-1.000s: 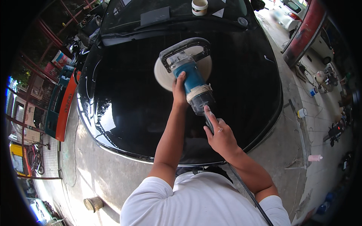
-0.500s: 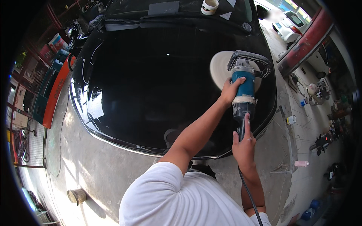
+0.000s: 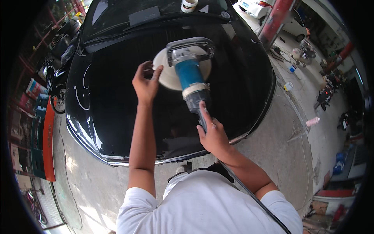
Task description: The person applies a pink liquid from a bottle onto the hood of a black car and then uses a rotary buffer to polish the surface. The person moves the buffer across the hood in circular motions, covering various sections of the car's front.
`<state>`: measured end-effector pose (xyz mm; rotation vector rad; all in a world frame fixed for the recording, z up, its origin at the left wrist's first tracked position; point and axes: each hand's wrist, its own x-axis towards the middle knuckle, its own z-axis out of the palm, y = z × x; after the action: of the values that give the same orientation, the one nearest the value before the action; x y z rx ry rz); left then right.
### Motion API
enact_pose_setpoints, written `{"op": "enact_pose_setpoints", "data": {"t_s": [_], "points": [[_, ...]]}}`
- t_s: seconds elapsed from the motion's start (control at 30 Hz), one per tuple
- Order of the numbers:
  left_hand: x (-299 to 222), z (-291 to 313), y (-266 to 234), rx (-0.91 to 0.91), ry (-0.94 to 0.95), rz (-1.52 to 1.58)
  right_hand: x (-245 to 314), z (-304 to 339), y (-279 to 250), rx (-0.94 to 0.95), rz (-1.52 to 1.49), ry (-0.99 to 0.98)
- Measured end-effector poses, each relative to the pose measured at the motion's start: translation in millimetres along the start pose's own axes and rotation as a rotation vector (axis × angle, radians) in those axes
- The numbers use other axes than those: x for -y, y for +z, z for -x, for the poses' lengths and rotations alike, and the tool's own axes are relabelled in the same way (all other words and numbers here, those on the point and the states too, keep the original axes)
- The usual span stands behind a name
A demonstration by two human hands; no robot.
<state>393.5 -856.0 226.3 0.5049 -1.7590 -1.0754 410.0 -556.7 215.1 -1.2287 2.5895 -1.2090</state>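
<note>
A blue and black polisher [image 3: 189, 74] with a loop handle at its front rests on the black car hood [image 3: 117, 101]. Its round whitish pad [image 3: 165, 76] lies against the glossy paint. My right hand [image 3: 214, 136] is wrapped round the polisher's rear handle, the index finger stretched along the body. Off the tool, my left hand [image 3: 147, 82] hovers over the hood beside the pad's left side. Its thumb stands apart from the loosely bent fingers, and nothing is between them. A black cord [image 3: 253, 195] runs from the rear handle down past my right arm.
By the windshield stand a white tub [image 3: 189, 5] and a dark flat sheet [image 3: 144, 15]. White streaks [image 3: 80, 99] mark the hood's left side. An orange and green panel [image 3: 48, 140] is at the left. On the right floor are a pink bottle [image 3: 313, 121] and a red post [image 3: 276, 21].
The polisher has moved left across the hood in my right hand. My left hand has let go of its body and now sits left of the pad. The view has shifted too.
</note>
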Motion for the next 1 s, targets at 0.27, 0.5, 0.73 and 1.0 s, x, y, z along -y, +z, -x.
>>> {"op": "enact_pose_setpoints", "data": {"t_s": [0.27,0.5,0.73,1.0], "points": [[79.9,-5.7,-130.8,0.053,0.107,0.125,69.1,28.7,49.5,0.331,-0.075,-0.115],[42.2,117.2,-224.2,-0.222,-0.126,0.11,48.0,76.4,42.4,0.695,-0.105,-0.314],[-6.3,152.5,-96.5,-0.211,-0.089,0.054,-43.3,107.8,-37.0,0.56,-0.05,-0.292],[-35.8,138.8,151.7,0.197,-0.019,0.205,-113.1,158.6,-150.1,0.21,-0.092,0.116]]}}
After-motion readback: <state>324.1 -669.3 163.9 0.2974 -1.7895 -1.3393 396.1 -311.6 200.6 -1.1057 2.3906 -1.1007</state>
